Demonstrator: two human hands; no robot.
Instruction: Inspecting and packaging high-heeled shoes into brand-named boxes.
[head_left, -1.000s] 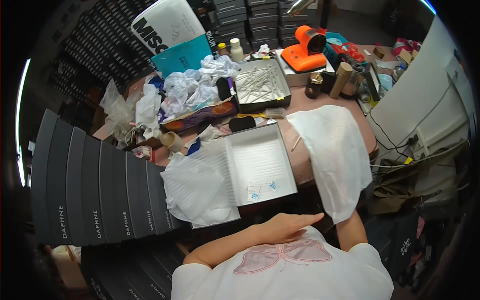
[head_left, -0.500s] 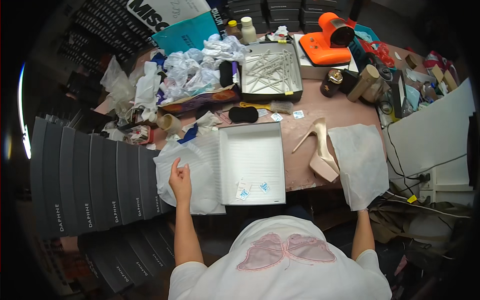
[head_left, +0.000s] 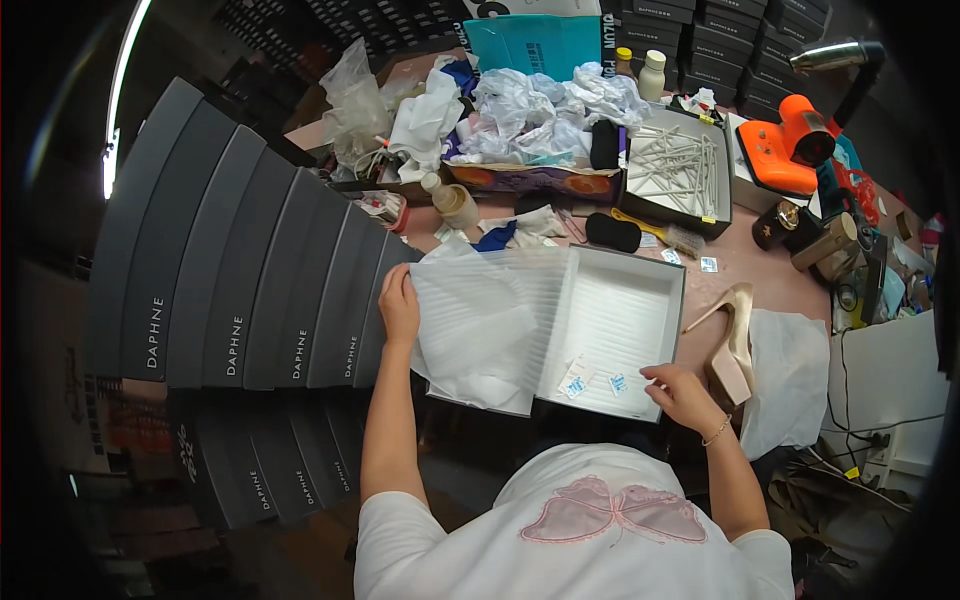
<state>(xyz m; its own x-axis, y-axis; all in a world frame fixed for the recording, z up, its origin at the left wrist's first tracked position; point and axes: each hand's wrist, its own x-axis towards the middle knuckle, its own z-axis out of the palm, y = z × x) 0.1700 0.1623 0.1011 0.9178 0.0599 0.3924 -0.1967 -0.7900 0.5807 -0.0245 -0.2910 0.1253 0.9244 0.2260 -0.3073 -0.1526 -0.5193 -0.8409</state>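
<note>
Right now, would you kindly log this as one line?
left hand: at tissue edge; right hand: at right rim of box; shoe: on table, right of box; sachets: in box

pink worktable (head_left: 785, 288) | glowing strip light (head_left: 110, 170), left | white panel (head_left: 900, 355), right

You're in a shoe workroom, part stockroom by the look of it: dark grey boxes (head_left: 215, 250) stand in a long row at your left, and more boxes (head_left: 722, 40) pile up at the back. Right in front of you there's a pink worktable (head_left: 778, 282), a high-heeled shoe (head_left: 738, 345) lying on it near an open shoebox (head_left: 622, 300). Past that, a brush (head_left: 685, 240), a white bottle (head_left: 652, 78) and an orange gadget (head_left: 775, 155) crowd the far side, while a strip light (head_left: 109, 170) glows at your left.
</note>
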